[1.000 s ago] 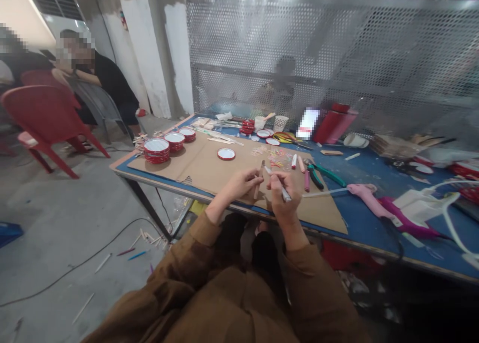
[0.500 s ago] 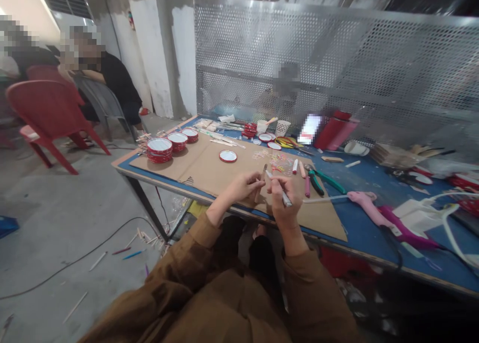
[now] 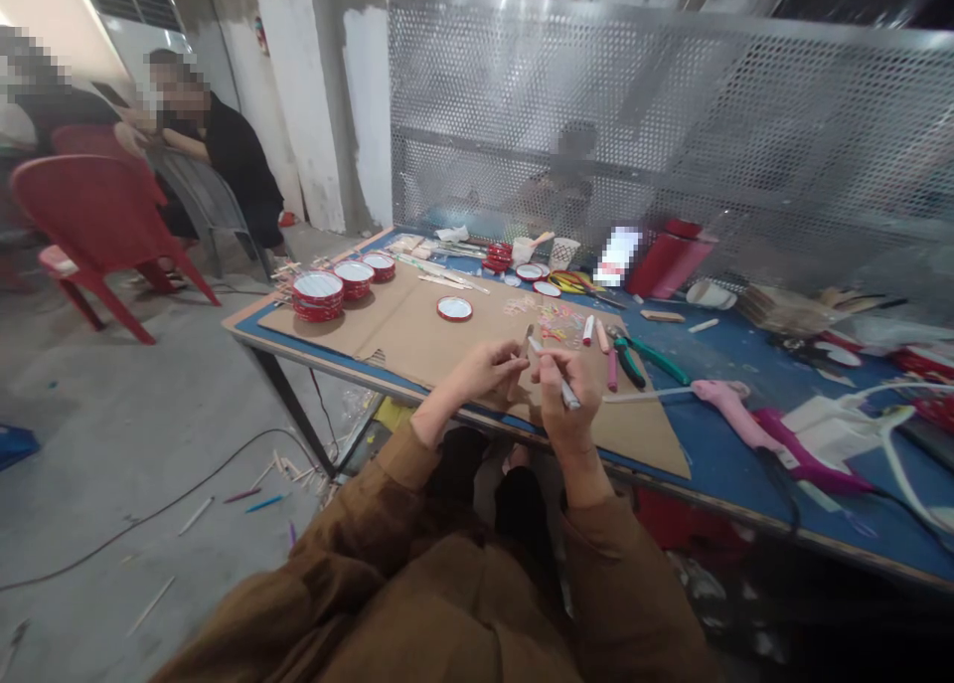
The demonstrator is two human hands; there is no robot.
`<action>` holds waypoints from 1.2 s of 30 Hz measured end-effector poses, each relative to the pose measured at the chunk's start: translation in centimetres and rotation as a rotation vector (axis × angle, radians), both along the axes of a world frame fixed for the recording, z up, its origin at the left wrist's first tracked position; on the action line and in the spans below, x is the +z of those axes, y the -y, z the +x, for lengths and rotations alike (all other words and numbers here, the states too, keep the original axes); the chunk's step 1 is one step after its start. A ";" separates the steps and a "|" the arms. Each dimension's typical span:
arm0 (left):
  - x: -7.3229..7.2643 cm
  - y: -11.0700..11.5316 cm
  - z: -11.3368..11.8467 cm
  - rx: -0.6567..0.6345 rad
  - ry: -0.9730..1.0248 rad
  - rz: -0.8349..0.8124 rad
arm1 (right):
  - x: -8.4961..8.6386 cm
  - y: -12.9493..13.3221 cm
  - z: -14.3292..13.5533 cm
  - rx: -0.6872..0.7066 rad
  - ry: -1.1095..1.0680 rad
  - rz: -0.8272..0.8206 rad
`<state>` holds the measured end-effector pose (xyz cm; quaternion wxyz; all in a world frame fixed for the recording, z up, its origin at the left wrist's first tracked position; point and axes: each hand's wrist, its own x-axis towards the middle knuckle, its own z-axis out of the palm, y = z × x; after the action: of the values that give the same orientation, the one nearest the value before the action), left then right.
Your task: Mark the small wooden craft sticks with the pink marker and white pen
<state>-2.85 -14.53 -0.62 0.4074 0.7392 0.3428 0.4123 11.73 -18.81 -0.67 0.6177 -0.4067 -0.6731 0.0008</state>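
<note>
My left hand [image 3: 488, 367] pinches a small thin wooden piece [image 3: 528, 335] upright over the front part of the brown cardboard [image 3: 406, 330]. Just to its right, my right hand [image 3: 570, 380] is closed round a white marker [image 3: 566, 393], its tip pointing at the wooden piece. Behind my hands lie small colourful rubber-like loops [image 3: 556, 320] and a round red-rimmed lid [image 3: 454, 309]. To the right of the loops are a red-and-white marker [image 3: 588, 330], a pink marker [image 3: 612, 369] and green-handled pliers [image 3: 630, 362].
Stacks of red-rimmed lids [image 3: 317, 295] stand at the table's left. A pink glue gun [image 3: 721, 405], white power strip [image 3: 827, 429] and cables lie right. A phone [image 3: 617, 256] and red box [image 3: 671, 257] lean by the mesh panel [image 3: 477, 96]. A person [image 3: 231, 156] sits back left.
My hands have barely moved; the marker tip stays near the wooden piece. The seated person at the back left has shifted head and arms slightly.
</note>
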 end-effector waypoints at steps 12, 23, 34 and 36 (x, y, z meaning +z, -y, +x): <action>0.0 -0.1 -0.1 0.001 -0.034 0.010 | 0.0 0.0 -0.1 -0.028 -0.008 0.011; 0.0 -0.1 0.0 0.008 -0.041 -0.009 | 0.0 0.0 0.0 -0.044 -0.012 0.022; 0.1 -0.1 0.0 0.004 -0.029 0.011 | 0.1 0.0 0.0 -0.022 0.023 0.029; -0.1 -0.2 0.0 0.006 -0.033 0.007 | 0.1 0.0 0.0 -0.017 0.028 0.021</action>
<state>-2.83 -14.37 -0.69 0.3979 0.7464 0.3499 0.4026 11.73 -18.81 -0.58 0.6126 -0.4059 -0.6780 -0.0172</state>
